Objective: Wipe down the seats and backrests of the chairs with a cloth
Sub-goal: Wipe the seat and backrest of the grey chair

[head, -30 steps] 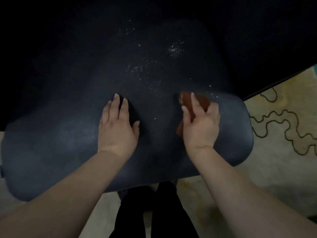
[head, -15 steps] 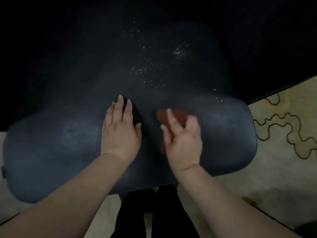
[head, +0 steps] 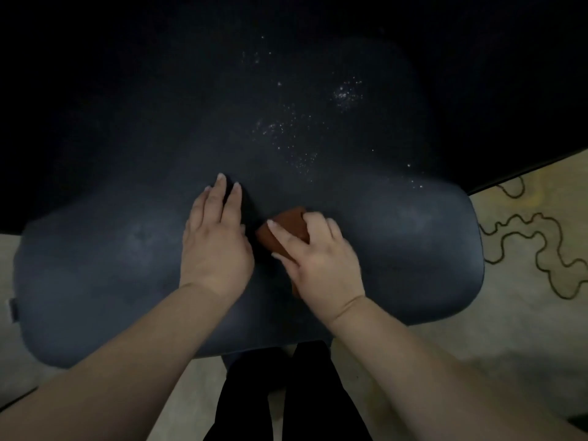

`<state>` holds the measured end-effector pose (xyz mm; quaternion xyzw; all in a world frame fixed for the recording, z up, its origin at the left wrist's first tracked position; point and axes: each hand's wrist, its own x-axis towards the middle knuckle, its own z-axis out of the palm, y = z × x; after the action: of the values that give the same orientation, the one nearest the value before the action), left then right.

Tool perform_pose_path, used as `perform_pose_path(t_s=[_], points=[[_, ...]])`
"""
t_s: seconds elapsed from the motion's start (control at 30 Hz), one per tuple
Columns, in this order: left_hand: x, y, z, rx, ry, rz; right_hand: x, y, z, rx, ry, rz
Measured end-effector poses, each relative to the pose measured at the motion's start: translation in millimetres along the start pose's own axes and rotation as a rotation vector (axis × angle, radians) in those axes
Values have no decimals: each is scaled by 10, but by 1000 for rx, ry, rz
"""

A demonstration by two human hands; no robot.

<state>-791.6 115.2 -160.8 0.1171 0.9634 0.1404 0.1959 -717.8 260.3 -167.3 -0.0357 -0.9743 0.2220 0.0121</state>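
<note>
Pressing rust-red cloth (head: 286, 229) | right hand (head: 321, 265) | apparently folded

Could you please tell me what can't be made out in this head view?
- Cloth: mostly covered by the right hand; its full shape is hidden.
- Chair: the far part fades into darkness.
- White specks: too small to identify.
- Left hand: its palm is hidden.

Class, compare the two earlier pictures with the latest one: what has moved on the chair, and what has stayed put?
The right hand has slid the cloth leftward across the chair, ending beside the left hand. The left hand stays flat on the chair, and the white specks farther up remain unwiped.
</note>
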Motion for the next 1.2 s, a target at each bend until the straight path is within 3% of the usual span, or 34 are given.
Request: perform_pose_path(t_s=[0.07, 0.2, 0.3, 0.37, 0.47, 0.53, 0.83, 0.93, 1.0, 1.1, 1.13, 1.2], points=[[-3, 3, -7, 3, -2, 6, 125, 125, -15, -19, 21, 78], [28, 2, -26, 23, -4, 21, 255, 452, -136, -39, 154, 417], [63, 46, -44, 25, -4, 28, 101, 539, -217, -32, 193, 504], [70, 88, -43, 12, 5, 33, -70, 453, -218, -25, 165, 421], [70, 145, -12, 2, 14, 48, -339, 312, -94, -76, 62, 75], [67, 158, 11, 13, 12, 48, -336, 368, -70, -115, 48, 43], [110, 199, 24, 18, 45, 38, 74, 969, -289, -26, 328, 671], [144, 254, 35, 0, 52, 22, 148, 1290, -427, 15, 331, 876], [160, 287, 49, 5, 44, 20, 176, 1223, -419, -6, 271, 832], [189, 324, 57, 9, 40, 19, 144, 974, -302, 16, 189, 523], [199, 328, 59, 9, 42, 18, 161, 995, -305, 26, 197, 502], [206, 330, 64, 9, 46, 15, 232, 1191, -372, 21, 270, 656]])
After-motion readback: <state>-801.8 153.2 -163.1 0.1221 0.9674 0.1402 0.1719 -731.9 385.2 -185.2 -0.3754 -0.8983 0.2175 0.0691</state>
